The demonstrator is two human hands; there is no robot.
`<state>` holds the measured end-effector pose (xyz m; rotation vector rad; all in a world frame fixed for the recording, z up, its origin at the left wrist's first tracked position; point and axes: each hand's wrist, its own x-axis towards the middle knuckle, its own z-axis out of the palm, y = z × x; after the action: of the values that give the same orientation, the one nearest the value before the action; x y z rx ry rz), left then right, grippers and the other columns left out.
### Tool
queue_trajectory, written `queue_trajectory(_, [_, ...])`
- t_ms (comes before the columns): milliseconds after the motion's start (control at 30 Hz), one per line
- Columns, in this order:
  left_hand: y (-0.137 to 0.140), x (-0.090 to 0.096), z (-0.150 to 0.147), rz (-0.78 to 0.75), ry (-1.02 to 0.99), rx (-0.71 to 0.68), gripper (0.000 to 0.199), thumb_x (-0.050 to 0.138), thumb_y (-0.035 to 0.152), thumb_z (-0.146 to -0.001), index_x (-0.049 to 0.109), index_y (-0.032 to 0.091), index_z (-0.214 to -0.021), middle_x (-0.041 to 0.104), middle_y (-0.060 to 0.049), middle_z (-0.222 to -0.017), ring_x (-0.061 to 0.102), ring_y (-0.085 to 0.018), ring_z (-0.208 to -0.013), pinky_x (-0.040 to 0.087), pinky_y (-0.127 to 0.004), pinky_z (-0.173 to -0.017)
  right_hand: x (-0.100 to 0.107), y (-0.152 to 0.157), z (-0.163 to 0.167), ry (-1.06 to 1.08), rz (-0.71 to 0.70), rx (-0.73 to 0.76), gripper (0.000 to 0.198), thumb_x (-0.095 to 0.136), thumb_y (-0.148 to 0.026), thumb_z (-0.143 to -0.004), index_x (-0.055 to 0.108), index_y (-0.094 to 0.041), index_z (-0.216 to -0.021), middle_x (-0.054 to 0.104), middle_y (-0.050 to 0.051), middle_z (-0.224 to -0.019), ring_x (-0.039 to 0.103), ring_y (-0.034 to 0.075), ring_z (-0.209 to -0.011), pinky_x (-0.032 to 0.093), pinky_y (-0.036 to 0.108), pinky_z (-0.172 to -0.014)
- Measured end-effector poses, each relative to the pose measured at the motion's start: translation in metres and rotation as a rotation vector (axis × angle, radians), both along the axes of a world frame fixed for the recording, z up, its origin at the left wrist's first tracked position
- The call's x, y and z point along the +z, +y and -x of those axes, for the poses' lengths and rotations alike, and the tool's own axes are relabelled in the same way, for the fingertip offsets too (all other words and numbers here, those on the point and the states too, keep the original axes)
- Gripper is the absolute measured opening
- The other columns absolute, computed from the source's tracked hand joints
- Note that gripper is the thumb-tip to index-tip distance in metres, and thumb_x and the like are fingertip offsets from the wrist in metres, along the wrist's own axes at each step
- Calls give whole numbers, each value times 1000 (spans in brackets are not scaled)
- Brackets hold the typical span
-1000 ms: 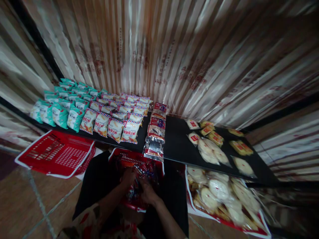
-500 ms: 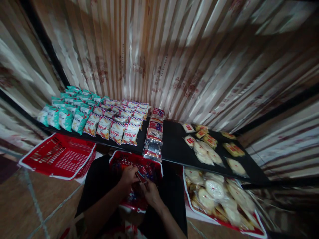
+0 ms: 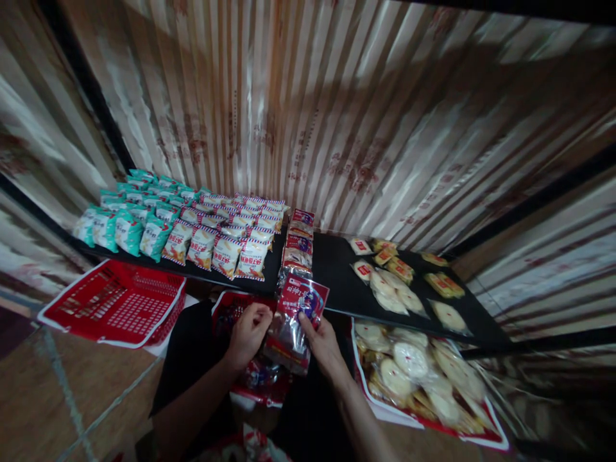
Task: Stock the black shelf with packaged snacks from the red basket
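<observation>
Two hands share one load: your right hand (image 3: pixel 323 343) pinches the red-and-clear plastic snack packet (image 3: pixel 298 310) by its right edge, thumb laid across the printed front, while your left hand (image 3: pixel 248 332) is curled loosely closed at the packet's lower left edge (whether those fingers actually clamp it, you cannot tell from here). The packet stands tilted, its red top uppermost, just in front of the long black shelf (image 3: pixel 339 282) and partly covering the shelf's front lip.

Directly under the packet sits a red plastic basket with a white rim (image 3: pixel 226 308), holding more red wrappers. Behind the packet, on the shelf, a single file of matching red-and-silver packets (image 3: pixel 298 244) runs back toward the corrugated wall. Left of that file lie rows of white-and-orange striped bags (image 3: pixel 226 240), then teal bags (image 3: pixel 129 218) further left. Right of the packet, the shelf carries round pale cakes in clear wrap (image 3: pixel 399 292), and a red tray of similar cakes (image 3: pixel 418 378) rests below. A second, flat red basket (image 3: pixel 115 301) lies well to the packet's left.
</observation>
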<state>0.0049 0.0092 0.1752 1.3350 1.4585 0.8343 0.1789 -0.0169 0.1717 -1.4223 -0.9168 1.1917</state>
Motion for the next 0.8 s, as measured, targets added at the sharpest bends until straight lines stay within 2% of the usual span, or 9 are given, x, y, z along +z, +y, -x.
queue_trajectory(100, [-6,-7,-9,106,-160,-190,19,52,32,-80,59,17,-89,69,-6,-88,64,-18,-84,49,-26,-75,5,5,-9,61,-5,-68,49,74,-56,-63,65,-14,-86,72,4,-75,63,18,-64,50,29,-63])
queue_trajectory(167, [-9,-13,-17,141,-260,-246,15,55,30,-79,57,17,-85,69,-6,-87,65,-19,-83,49,-26,-74,7,8,-13,98,8,-93,48,75,-54,-61,64,-14,-85,72,4,-73,64,18,-62,50,30,-62])
queue_trajectory(267, [-10,-18,-31,133,-307,-221,10,56,28,-77,54,18,-77,69,-5,-82,64,-18,-79,49,-26,-72,11,9,-18,158,27,-140,47,77,-52,-60,64,-16,-86,72,4,-74,65,20,-63,51,31,-61])
queue_trajectory(367, [-5,-17,-42,114,-246,-174,10,54,29,-78,55,19,-78,67,-2,-77,63,-16,-74,48,-24,-68,13,9,-21,207,1,-179,47,75,-52,-62,62,-19,-93,73,4,-81,66,21,-68,52,31,-61])
queue_trajectory(600, [22,-8,-66,42,-52,-135,12,56,30,-78,61,19,-79,67,0,-75,62,-15,-74,46,-23,-67,9,18,-33,97,-105,-275,41,67,-54,-69,59,-24,-97,72,2,-88,67,20,-79,53,29,-65])
queue_trajectory(700, [40,-1,-78,11,0,-128,14,56,29,-79,64,20,-87,69,-1,-81,63,-17,-79,47,-24,-71,9,37,-41,87,-130,-342,54,69,-55,-67,56,-24,-109,71,2,-89,66,19,-78,53,29,-67])
queue_trajectory(800, [62,7,-89,-17,-23,-118,23,55,26,-80,63,20,-100,70,-3,-90,64,-17,-85,48,-26,-77,9,66,-52,79,-183,-371,73,71,-53,-65,46,-23,-127,70,2,-90,65,17,-78,52,28,-71])
